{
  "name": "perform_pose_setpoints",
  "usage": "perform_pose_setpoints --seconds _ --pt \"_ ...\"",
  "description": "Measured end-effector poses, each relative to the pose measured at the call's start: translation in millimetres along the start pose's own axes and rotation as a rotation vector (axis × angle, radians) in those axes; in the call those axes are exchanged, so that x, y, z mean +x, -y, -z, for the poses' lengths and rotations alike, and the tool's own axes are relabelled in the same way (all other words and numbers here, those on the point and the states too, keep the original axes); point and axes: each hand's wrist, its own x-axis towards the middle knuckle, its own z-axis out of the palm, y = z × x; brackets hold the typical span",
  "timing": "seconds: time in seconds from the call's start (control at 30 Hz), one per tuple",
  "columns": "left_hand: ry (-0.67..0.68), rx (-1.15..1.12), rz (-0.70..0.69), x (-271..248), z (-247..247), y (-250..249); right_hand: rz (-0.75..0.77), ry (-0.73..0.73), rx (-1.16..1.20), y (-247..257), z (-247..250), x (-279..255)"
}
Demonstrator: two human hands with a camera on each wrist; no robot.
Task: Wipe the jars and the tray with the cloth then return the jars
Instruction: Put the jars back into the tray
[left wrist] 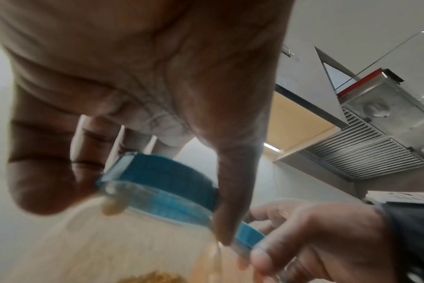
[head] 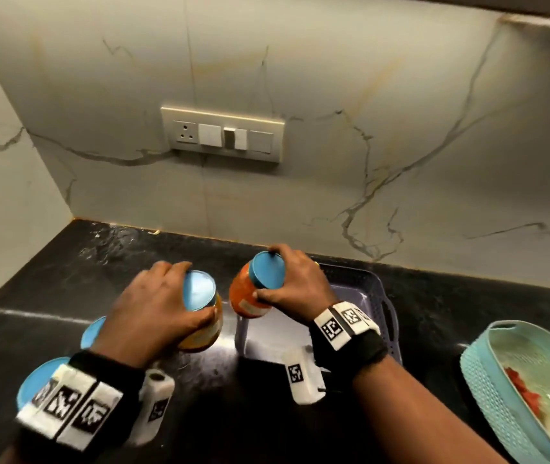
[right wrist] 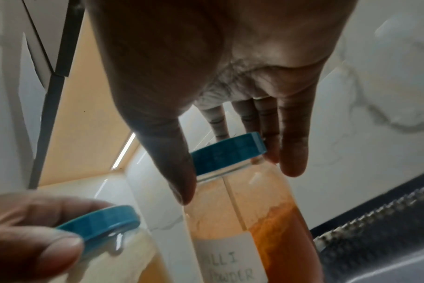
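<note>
Over the black tabletop [head: 300,430] beside the grey tray [head: 380,296], your left hand [head: 153,306] grips a yellow-filled jar [head: 205,326] and your right hand [head: 297,283] the chilli-powder jar [head: 247,296]; set them down clear next.

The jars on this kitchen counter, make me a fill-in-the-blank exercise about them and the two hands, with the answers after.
1. Each hand holds a jar by its ____ lid.
2. The right hand lifts the jar of orange powder over the dark ____.
3. The label on that jar partly reads "____" above "POWDER".
4. The left hand has its grip on the jar with ____ contents.

Missing words: blue; tray; LLI; yellow
</note>
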Motion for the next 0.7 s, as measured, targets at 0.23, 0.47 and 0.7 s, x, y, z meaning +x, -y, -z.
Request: perform_pose_setpoints --seconds 0.23,0.47,0.7 --pt "0.139 0.075 -0.347 110.7 -49.0 -69.4 -0.233 -0.078 -0.093 -72.7 37.2 -41.8" --pt "0.224 0.282 -0.474 163.3 -101.2 -115.9 -0.374 -0.122 -0.086 -115.8 49.3 -67.4" --pt "0.305 0.312 -0.440 185.4 -123.9 -120.9 -0.430 -0.097 -0.095 -125.8 45.2 -67.6"
